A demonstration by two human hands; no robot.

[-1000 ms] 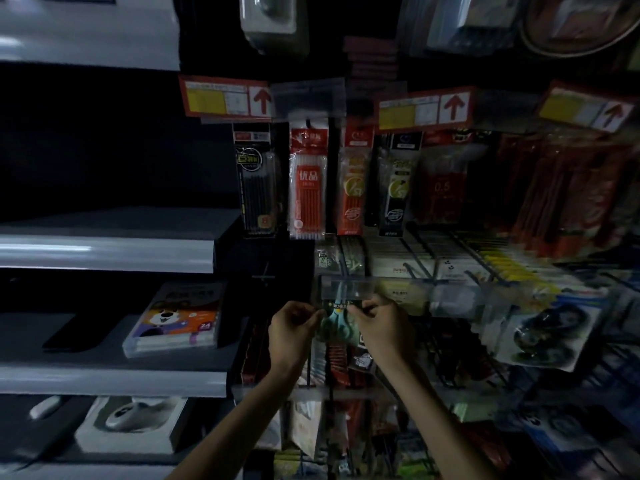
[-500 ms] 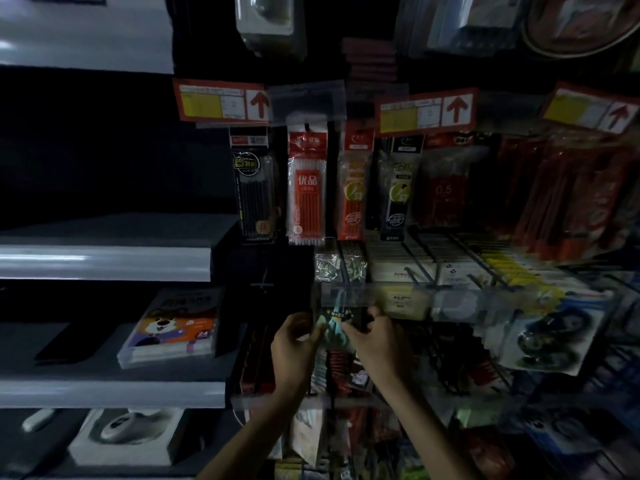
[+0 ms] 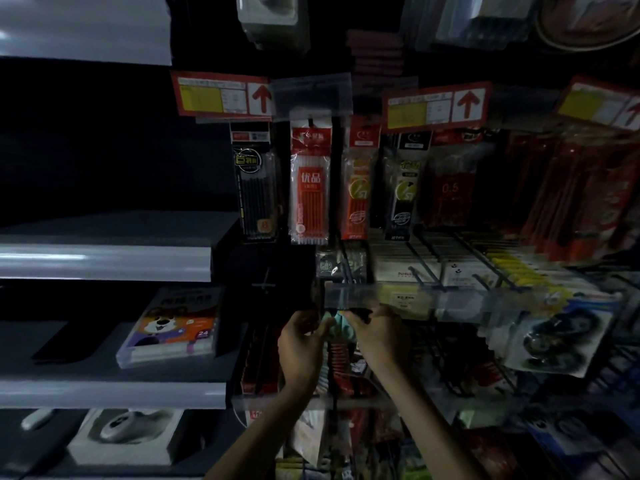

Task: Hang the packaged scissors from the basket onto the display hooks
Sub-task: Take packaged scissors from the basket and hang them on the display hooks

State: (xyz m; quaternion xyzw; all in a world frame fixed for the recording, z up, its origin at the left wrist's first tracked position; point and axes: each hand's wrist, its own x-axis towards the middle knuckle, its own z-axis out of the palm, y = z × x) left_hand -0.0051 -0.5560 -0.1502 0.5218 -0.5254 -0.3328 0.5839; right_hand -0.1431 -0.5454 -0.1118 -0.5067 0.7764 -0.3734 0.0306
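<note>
**A:** How far along is the hanging?

**B:** Mid-step, I'd say. One scissors pack [image 3: 341,328], with teal showing through it, is up at the rack. It sits just under the clear strip [image 3: 349,295], between both hands.

**A:** How is it held?

**B:** The left grip [image 3: 301,344] has its fingers curled onto the pack's left edge. The right grip [image 3: 379,337] pinches the upper right part. Both are closed on the pack, and neither hand is free.

**A:** Is it on its hook?

**B:** I cannot tell. The hook's tip is hidden behind the strip and the fingers, and the light is poor. With both hands clamped on the pack, I judge it is not hung yet, or at most just threaded.

**A:** Are any others hung already?

**B:** Some packs hang lower down behind the hands, but they are too dark to call scissors. So I can't count what is done.

**A:** And the basket?

**B:** It is not in view, so I can't count what is left either.

**A:** What is left for this one?

**B:** Probably to get the pack's hole over the hook, slide it back and let go. After that, any packs left in the basket would follow.

**A:** Is anything in the way?

**B:** Refills [image 3: 310,188] hang on the row above, and a crayon box [image 3: 173,327] lies on the shelf [image 3: 114,389] to the left. Both are well apart from the pack.
</note>
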